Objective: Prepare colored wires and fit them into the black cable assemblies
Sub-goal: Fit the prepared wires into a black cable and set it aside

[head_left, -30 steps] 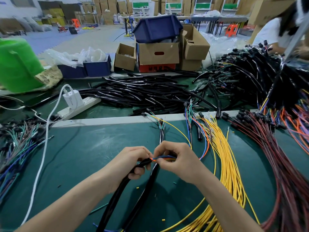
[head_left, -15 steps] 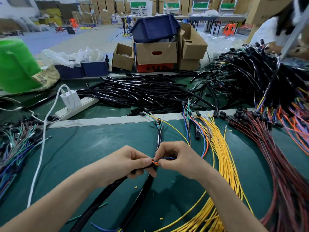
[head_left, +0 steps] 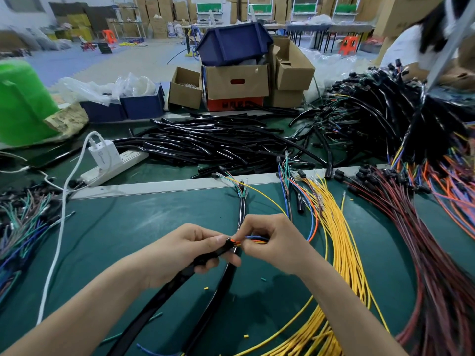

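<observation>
Left hand [head_left: 185, 250]: is gripping the end of a black sleeve [head_left: 164, 291], fingers curling round it, thumb and forefinger pinching its mouth at frame centre.
Right hand [head_left: 277, 242]: is pinching a short bunch of colored wires [head_left: 254, 239] (orange, blue, yellow) between thumb and fingertips, their tips touching the sleeve's mouth.
Black sleeve: is running from the left hand down toward the lower left edge of the frame, under the left forearm.
Colored wires: are trailing out past the right hand, an orange and a blue one looping up to the right.
Second black cable [head_left: 221, 283]: is lying on the green mat [head_left: 128, 240] beneath the hands, running up the centre to green and yellow wire ends near the mat's far edge.
Yellow wires [head_left: 341, 253]: are lying in a thick bundle just right of the right hand, sweeping to the bottom edge.
Dark red wires [head_left: 437, 265]: are fanning down the right side.
Scraps [head_left: 205, 288]: small yellow bits are lying on the mat below the hands.
Mixed wires [head_left: 23, 222]: are piling at the left edge.
Black tubes [head_left: 205, 142]: are heaping above centre, beyond the mat.
Power strip [head_left: 113, 165]: is sitting left of the tubes, carrying a white charger [head_left: 102, 152].
Finished assemblies [head_left: 372, 106]: are massing at upper right.
Boxes: a cardboard box [head_left: 236, 80] is carrying a blue bin [head_left: 231, 44] at top centre.
Green bucket [head_left: 23, 104]: is standing at upper left.
</observation>
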The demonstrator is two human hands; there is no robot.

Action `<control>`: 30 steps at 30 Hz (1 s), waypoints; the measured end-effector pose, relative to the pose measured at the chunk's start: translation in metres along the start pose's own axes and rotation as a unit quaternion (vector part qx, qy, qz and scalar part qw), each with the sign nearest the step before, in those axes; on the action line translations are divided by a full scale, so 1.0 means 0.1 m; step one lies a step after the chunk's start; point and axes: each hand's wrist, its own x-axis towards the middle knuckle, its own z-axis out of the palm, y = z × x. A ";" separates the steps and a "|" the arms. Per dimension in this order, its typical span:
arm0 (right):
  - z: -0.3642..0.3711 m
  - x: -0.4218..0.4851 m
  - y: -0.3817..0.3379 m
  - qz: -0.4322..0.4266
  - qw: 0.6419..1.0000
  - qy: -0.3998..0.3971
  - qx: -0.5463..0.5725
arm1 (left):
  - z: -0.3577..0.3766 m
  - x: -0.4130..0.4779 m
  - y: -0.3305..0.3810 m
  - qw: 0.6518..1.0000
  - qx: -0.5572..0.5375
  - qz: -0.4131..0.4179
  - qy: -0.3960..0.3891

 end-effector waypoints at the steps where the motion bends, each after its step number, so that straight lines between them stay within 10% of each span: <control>1: 0.01 0.00 -0.01 -0.017 1.000 0.009 -0.012 | -0.01 0.00 0.01 1.000 0.003 0.003 0.000; 11: 0.04 -0.02 -0.10 -0.154 0.978 0.092 -0.107 | 0.01 -0.02 -0.05 0.993 -0.092 0.077 -0.017; 30: 0.09 -0.04 -0.16 -0.159 0.977 0.061 -0.125 | -0.01 -0.10 0.09 0.995 0.074 0.058 -0.017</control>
